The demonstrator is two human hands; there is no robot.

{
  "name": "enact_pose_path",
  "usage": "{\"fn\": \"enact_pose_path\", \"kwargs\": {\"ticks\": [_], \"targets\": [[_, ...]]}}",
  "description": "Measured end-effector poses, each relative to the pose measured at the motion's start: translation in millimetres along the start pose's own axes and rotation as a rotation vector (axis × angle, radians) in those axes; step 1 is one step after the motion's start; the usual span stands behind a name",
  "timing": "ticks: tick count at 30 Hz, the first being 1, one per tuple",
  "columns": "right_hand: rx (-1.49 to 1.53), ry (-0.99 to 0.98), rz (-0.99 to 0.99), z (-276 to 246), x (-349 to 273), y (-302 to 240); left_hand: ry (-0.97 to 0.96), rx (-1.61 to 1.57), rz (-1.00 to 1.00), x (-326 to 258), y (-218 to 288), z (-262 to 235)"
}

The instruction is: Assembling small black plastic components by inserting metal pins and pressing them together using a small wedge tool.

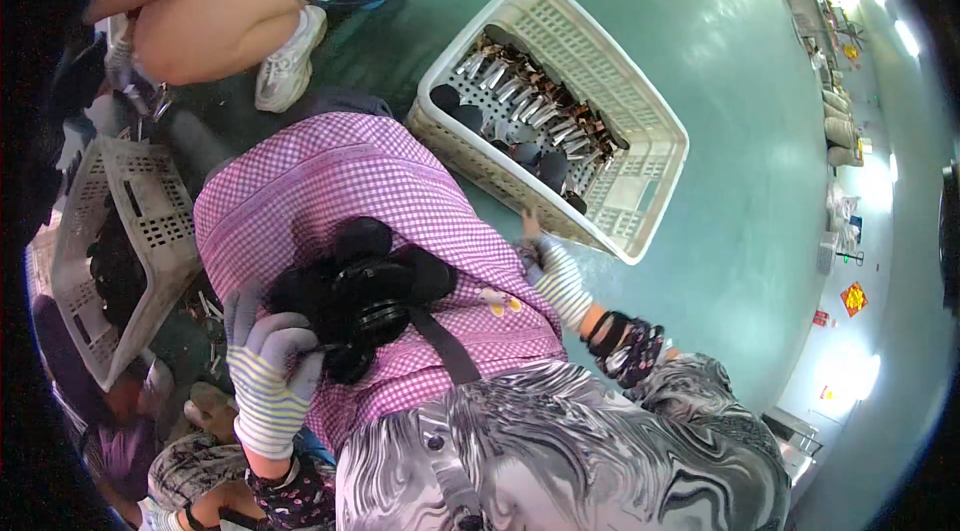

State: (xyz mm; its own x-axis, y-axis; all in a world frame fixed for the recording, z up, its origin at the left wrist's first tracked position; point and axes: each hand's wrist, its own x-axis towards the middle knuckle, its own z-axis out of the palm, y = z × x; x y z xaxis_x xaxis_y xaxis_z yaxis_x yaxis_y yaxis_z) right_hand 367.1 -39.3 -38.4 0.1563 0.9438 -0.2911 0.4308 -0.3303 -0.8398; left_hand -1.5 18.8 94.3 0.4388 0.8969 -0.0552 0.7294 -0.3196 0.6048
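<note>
A bundle of black rounded pieces lies on my lap, over a pink-and-white checked apron. My left hand, in a grey glove with a striped cuff, has its fingers curled at the left edge of this bundle and holds it there. Past the right side of my lap, my right hand is slightly blurred and reaches toward the near wall of a white plastic crate. One bare finger stretches out by that wall; the other fingers are partly hidden. Inside the crate are rows of black-headed pieces with silver and copper-coloured handles.
Another white crate, tilted and holding dark things, stands at the left. A crouching person's white shoe is at the upper left. Small light sticks lie on the green floor. Along the right wall are stacked goods.
</note>
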Motion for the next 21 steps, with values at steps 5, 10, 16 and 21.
{"fn": "enact_pose_path", "kwargs": {"ticks": [5,10,16,21], "targets": [[0.220,0.030,0.162,15,-8,-6,0.213,-0.236,-0.124,-10,-8,4],[0.165,0.057,0.241,11,-10,-12,0.589,-0.515,-0.373,-6,15,8],[0.254,-0.038,0.101,-5,-13,-34,0.524,-1.238,-0.650,3,24,8],[0.059,-0.068,-0.051,-6,0,-39,0.521,-2.039,-0.492,-7,7,23]]}}
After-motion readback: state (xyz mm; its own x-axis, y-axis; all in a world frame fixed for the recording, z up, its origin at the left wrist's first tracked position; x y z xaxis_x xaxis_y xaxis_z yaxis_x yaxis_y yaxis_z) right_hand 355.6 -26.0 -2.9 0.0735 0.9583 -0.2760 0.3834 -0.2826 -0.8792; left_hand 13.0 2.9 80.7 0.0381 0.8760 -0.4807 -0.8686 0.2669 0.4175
